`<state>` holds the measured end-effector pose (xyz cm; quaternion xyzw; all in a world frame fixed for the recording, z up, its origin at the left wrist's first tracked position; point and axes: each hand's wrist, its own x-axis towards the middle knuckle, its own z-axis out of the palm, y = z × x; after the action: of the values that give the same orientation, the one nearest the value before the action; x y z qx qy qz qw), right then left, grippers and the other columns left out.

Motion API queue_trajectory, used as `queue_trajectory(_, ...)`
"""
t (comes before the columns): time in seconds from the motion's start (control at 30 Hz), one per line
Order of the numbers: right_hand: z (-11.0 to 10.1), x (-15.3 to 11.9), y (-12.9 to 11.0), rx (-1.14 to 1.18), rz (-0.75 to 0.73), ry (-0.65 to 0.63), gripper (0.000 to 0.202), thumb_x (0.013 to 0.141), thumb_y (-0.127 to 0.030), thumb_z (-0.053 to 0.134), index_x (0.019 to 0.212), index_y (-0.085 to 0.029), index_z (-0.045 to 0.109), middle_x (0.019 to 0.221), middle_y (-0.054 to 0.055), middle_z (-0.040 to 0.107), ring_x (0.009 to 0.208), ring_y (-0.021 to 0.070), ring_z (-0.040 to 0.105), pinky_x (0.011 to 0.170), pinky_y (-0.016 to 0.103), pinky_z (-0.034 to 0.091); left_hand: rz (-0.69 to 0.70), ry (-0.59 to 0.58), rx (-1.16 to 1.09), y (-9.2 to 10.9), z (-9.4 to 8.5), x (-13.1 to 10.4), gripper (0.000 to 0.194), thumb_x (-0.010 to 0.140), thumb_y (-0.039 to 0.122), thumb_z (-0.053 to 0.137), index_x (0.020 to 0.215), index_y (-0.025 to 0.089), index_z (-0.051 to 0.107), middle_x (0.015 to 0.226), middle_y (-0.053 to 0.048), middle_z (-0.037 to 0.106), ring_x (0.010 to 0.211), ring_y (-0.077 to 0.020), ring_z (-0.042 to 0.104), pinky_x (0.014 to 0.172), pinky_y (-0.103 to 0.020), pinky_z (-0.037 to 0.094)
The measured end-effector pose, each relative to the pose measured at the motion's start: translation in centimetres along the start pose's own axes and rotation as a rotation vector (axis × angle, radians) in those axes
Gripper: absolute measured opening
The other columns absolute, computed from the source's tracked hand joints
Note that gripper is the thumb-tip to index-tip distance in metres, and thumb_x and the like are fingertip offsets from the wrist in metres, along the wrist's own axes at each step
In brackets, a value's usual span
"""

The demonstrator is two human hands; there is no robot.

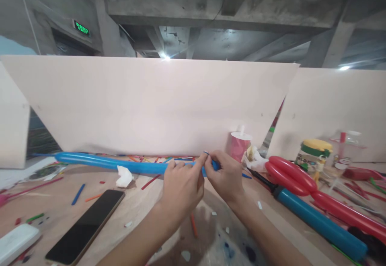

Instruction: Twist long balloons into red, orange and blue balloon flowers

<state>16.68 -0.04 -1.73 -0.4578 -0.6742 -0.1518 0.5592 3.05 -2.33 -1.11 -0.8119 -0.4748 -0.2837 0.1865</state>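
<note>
A long inflated blue balloon (99, 162) stretches from the far left of the table to my two hands at the middle. My left hand (183, 185) is closed round the balloon near its right end. Close against it, my right hand (225, 175) pinches the same end. A thin bit of blue rubber pokes up between the fingertips of both hands. The fingers cover most of that end, so whether it is knotted cannot be seen. Just beyond the right hand lies a small uninflated blue balloon piece (246, 176).
A blue hand pump (319, 221) and a twisted red balloon (291, 175) lie at right. A pink cup (239, 145) and a yellow-lidded jar (315, 151) stand behind. At left are a phone (86, 225), crumpled tissue (124, 176) and a white case (18, 240). Pale boards (157, 105) close off the back.
</note>
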Motion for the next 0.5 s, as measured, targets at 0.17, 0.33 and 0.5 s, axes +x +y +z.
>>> queue_trajectory(0.17,0.3,0.0,-0.2,0.042,0.075,-0.011,0.015,0.079,-0.019,0.05,0.065,-0.018,0.052,0.058,-0.003,0.05,0.054,0.0106,0.047,0.055,0.023,0.032,0.052,0.174,0.146,-0.8,0.5,0.5,0.033,0.089,0.023,0.046,0.12,0.032,0.053,0.077,-0.002,0.066,0.077,-0.0226,0.056,0.067,-0.037,0.03)
queue_trajectory(0.33,0.6,0.4,-1.4,0.166,0.266,-0.139,0.018,0.073,-0.021,0.051,0.056,-0.019,0.045,0.051,-0.006,0.04,0.05,0.0096,0.039,0.051,0.024,0.028,0.251,0.408,0.186,-3.6,1.0,1.8,0.012,0.087,0.025,0.053,0.088,0.029,0.063,0.076,0.0,0.063,0.074,-0.0193,0.05,0.065,-0.035,0.029)
queue_trajectory(0.5,-0.2,1.4,-2.7,0.619,0.562,-0.355,0.016,0.067,-0.023,0.051,0.054,-0.019,0.044,0.049,-0.006,0.036,0.049,0.0084,0.032,0.045,0.022,0.022,0.629,0.53,0.088,-6.4,-0.4,2.8,0.01,0.082,0.014,0.057,0.088,0.021,0.062,0.084,-0.001,0.065,0.076,-0.0157,0.05,0.064,-0.033,0.034)
